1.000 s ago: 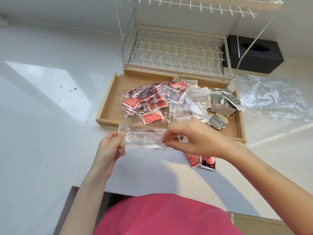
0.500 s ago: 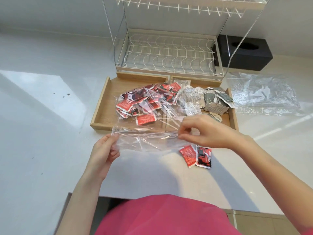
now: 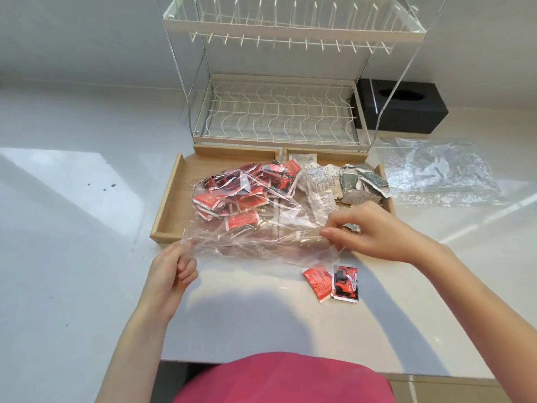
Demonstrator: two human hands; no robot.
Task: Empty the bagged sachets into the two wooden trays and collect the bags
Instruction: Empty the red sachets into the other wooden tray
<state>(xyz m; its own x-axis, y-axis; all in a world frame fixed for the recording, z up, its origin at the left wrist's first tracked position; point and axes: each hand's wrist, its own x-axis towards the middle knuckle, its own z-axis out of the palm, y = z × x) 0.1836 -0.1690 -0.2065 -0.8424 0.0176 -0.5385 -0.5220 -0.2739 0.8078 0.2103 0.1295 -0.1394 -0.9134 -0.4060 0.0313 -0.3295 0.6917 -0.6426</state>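
Both grips, left hand point(image 3: 171, 271) and right hand point(image 3: 369, 231), pinch clear bag point(image 3: 255, 245) before dish rack point(image 3: 279, 117).

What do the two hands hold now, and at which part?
Both hold one clear plastic bag by its near open edge: left hand pinches the left corner, right hand the right.

I see a clear, crinkled plastic bag point(image 3: 261, 242), pale matt wooden trays point(image 3: 171, 193), glossy foil-like sachets point(image 3: 241, 221), and a smooth, shiny white counter point(image 3: 87, 286).
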